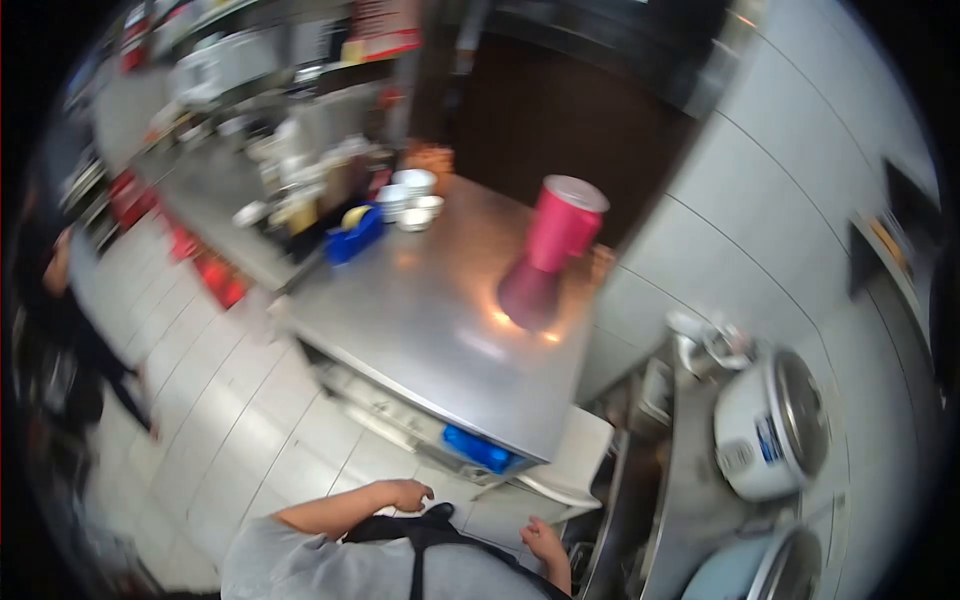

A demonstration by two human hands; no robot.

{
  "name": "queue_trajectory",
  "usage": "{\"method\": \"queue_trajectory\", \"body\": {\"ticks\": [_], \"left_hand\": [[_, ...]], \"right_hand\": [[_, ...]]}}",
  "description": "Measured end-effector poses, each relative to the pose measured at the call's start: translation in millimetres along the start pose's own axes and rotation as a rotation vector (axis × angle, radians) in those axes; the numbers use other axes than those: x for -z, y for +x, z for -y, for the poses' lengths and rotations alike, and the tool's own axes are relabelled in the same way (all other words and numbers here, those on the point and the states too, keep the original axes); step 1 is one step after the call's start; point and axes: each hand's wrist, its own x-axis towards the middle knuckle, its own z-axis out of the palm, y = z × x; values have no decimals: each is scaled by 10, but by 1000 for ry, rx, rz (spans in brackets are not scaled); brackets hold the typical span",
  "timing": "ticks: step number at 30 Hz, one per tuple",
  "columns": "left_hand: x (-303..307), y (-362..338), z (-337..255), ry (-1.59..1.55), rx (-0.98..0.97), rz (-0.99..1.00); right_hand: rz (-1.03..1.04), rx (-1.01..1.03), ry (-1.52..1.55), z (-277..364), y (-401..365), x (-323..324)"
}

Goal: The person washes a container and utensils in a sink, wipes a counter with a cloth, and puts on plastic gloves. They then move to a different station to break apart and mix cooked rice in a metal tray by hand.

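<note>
My left hand (408, 495) hangs in front of the black apron (430, 528), its fingers loosely bent and a little apart, with nothing seen in them. Lower and to the right, my right hand (543, 540) is also loosely bent, with no object visible in it. Neither hand touches anything that I can make out. Beyond them is a steel table (430, 330), nearest to my left hand. A white stool or chair (575, 460) stands beside the table, close to my right hand. Motion blurs the finer details.
On the table are a pink, pitcher-like container (565, 225), a blue tape dispenser (354, 235) and stacked white cups (412, 190). Rice cookers (745, 440) line the right-hand counter (690, 450). Another person (60, 300) is at the far left, across the tiled floor (230, 430).
</note>
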Motion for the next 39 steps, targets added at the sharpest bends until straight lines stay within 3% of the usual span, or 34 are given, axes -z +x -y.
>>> {"method": "queue_trajectory", "body": {"ticks": [4, 7, 10, 12, 13, 18, 20, 22, 24, 26, 28, 30, 31, 34, 36, 39], "left_hand": [[-455, -571, 829, -201, 252, -206], [-963, -811, 1579, -271, 384, -226], [-1565, -914, 2570, -164, 518, -8], [-1560, -1472, 2711, -274, 600, -62], [-1564, -1801, 2724, -423, 616, -248], [-1922, -3087, 3720, -649, 698, -455], [-2101, -3647, 4112, -690, 860, -718], [-2172, -4122, 4263, -761, 1027, -939], [-2161, -4526, 4370, -896, 1121, -1086], [-2416, -4730, 4600, -1010, 1136, -1176], [-2689, -4732, 4759, -838, 1173, -1165], [-2840, -4665, 4781, -972, 1199, -1038], [-2934, -4579, 4787, -1029, 1181, -1008], [-3089, -4236, 4911, -925, 954, -761], [-3136, -4191, 4853, -1118, 1023, -674], [-2946, -4265, 5009, -1188, 1039, -719]], "right_hand": [[372, 33, 87, 507, -354, -225], [245, 1, -152, 213, -204, -452], [134, 48, -426, 865, -353, -500], [149, 0, -526, 867, -59, -575], [159, -25, -567, 867, 62, -751], [237, 271, -821, 1962, 419, -2165], [453, 399, -843, 2822, 446, -2900], [608, 689, -613, 3509, 421, -3499], [760, 744, -512, 4154, 458, -3881], [700, 766, -534, 4765, 434, -3998], [651, 803, -624, 5022, 512, -4083], [615, 860, -774, 5191, 786, -4074], [618, 776, -803, 5297, 873, -4064], [641, 788, -694, 5798, 1126, -4039], [588, 865, -602, 6256, 1268, -4075], [524, 889, -464, 7009, 1641, -4255]]}}
